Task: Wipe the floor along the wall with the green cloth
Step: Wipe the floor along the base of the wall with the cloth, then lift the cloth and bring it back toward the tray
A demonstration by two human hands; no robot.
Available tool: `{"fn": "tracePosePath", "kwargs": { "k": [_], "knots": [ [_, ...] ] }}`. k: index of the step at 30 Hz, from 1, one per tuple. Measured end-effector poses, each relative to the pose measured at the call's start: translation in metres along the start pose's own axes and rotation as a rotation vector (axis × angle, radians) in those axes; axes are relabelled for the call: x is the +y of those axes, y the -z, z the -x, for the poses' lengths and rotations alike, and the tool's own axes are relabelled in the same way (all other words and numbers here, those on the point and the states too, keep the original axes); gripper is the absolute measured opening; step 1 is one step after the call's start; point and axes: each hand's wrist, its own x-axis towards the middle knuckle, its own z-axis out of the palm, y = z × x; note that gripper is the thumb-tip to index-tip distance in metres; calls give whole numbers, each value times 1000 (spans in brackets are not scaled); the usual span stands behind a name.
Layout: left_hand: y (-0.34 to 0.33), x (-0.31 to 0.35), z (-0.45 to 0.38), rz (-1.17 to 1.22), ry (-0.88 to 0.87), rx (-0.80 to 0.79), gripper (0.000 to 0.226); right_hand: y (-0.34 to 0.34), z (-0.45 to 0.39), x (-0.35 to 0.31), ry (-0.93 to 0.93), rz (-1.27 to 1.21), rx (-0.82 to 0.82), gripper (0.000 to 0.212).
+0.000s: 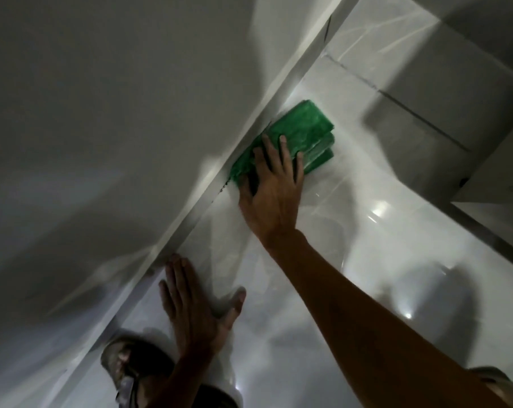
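Observation:
The folded green cloth [302, 131] lies flat on the glossy white tiled floor [367, 260], tight against the skirting of the grey wall [117, 113]. My right hand [274, 189] presses down on the near half of the cloth, fingers spread over it, arm stretched out from the lower right. Nearer to me, my left hand [194, 304] rests palm-down on the floor beside the skirting, fingers apart, holding nothing. Small dark specks sit in the joint between floor and skirting just left of the cloth.
The skirting board [190, 219] runs diagonally from lower left to upper right. A grey cabinet or step [455, 98] rises on the right. My sandalled foot [128, 366] is at the bottom left; a second foot [496, 381] shows at the bottom right.

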Motion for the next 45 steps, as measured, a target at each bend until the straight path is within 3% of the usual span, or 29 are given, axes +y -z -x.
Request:
{"fn": "tracePosePath", "kwargs": {
  "k": [2, 6, 8, 10, 14, 18, 21, 26, 30, 32, 37, 40, 45],
  "knots": [
    [1, 3, -1, 13, -18, 21, 137, -4, 33, -7, 104, -47, -80, 48],
    [11, 11, 2, 46, -20, -29, 144, -4, 94, -4, 558, 49, -429, 45],
    [15, 12, 2, 82, 5, -28, 145, -3, 83, 13, 666, 104, -455, 48],
    [17, 12, 1, 92, 14, -41, 145, 1, 50, 31, 548, 155, -326, 52],
    [14, 10, 2, 97, 2, -16, 144, 12, -20, 38, 57, 161, -39, 59],
    [15, 16, 2, 71, 18, -30, 147, -4, -10, -4, -75, 24, 37, 63],
    [20, 16, 0, 79, 11, -101, 150, -10, 32, -20, -14, -3, -63, 57],
    [31, 4, 2, 89, -70, -174, 152, -5, 99, -22, 463, 20, -369, 38],
    [52, -3, 13, 202, 33, -298, 154, 12, 75, -18, 473, -32, -491, 28],
    [69, -4, 27, 253, 44, -371, 154, 34, 74, -10, 307, -184, -638, 27],
    [127, 19, 72, 225, 15, -464, 153, 107, 107, 9, -433, -609, -872, 27],
    [167, 47, 84, 246, -38, -463, 148, 157, 126, 14, -867, -943, -696, 22],
    [248, 105, 76, 295, -182, -422, 134, 260, 130, 6, -1113, -1131, -470, 34]
  ]
}}
